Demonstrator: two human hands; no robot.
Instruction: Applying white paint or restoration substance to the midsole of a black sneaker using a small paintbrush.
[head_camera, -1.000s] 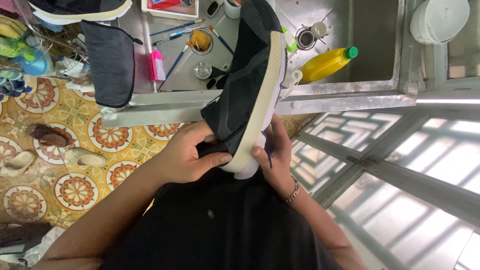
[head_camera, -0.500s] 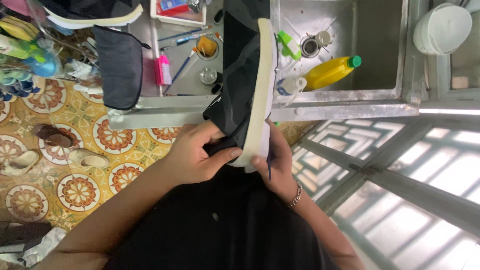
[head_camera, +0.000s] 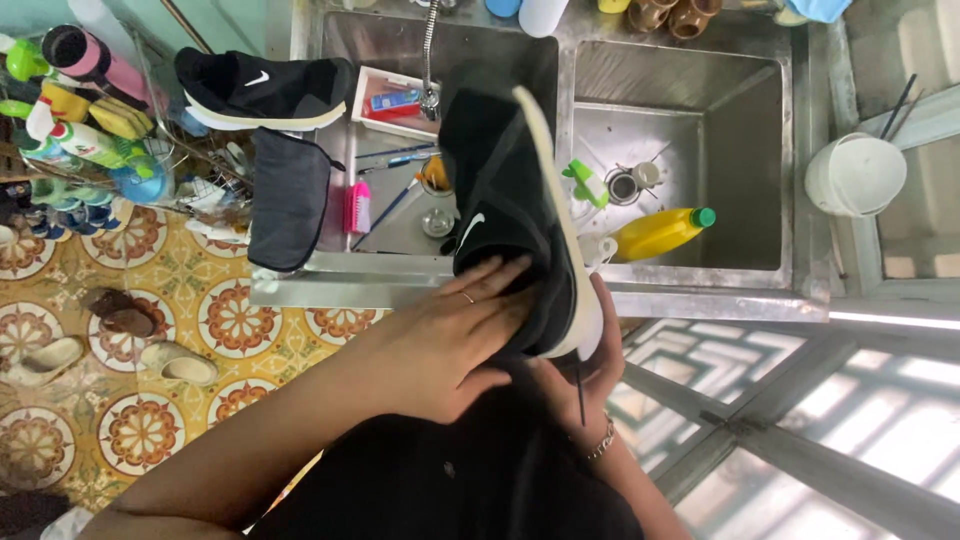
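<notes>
Head view looks straight down on a black sneaker (head_camera: 505, 210) with a cream sole, held on its side over the near rim of the double steel sink (head_camera: 700, 300). Nearest, the right hand (head_camera: 585, 370) cups the heel end from below, fingers curled around the sole edge, a bracelet at the wrist. Just beside it, the left hand (head_camera: 455, 335), wearing a ring, lies flat against the sneaker's black upper, fingers extended and pressing the fabric, the thumb tucked under. The toe of the sneaker points away, reaching over the divider between the sink's two basins. In the sink's right basin lies a yellow bottle (head_camera: 660, 233) with a green cap. In the left basin sit a pink brush (head_camera: 357, 208) and a few slim brushes. At the sink's far left corner rests a second black sneaker (head_camera: 262, 88), with a dark insole (head_camera: 288, 197) draped over the sink's left edge.
</notes>
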